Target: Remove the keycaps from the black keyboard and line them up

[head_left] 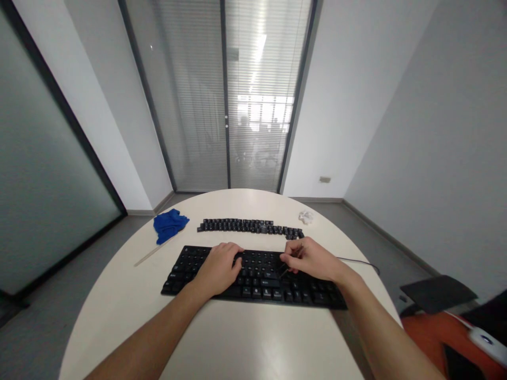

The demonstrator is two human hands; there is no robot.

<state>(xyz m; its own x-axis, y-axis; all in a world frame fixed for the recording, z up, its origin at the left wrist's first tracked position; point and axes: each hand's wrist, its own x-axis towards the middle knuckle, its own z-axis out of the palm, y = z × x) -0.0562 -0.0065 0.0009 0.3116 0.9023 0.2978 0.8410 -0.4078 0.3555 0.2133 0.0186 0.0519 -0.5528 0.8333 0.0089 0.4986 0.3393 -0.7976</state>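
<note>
A black keyboard (257, 293) lies across the round table in front of me. Its near rows carry keycaps, while bare key stems show along the upper rows. My left hand (219, 269) rests on the left-middle part of the keyboard, fingers laid over its far edge and thumb apart. Over the right part, my right hand (307, 257) pinches a thin wire tool (283, 272), seemingly a wire keycap puller, whose tip reaches down to the keys. The fingers partly hide it. Behind the keyboard, loose black keycaps (237, 226) stand in rows.
A blue cloth (170, 224) and a thin wooden stick (150, 254) lie at the left. Crumpled clear plastic (306, 216) sits at the back right. The keyboard cable (358, 260) runs off the table's right edge. An orange chair seat (431, 343) stands lower right.
</note>
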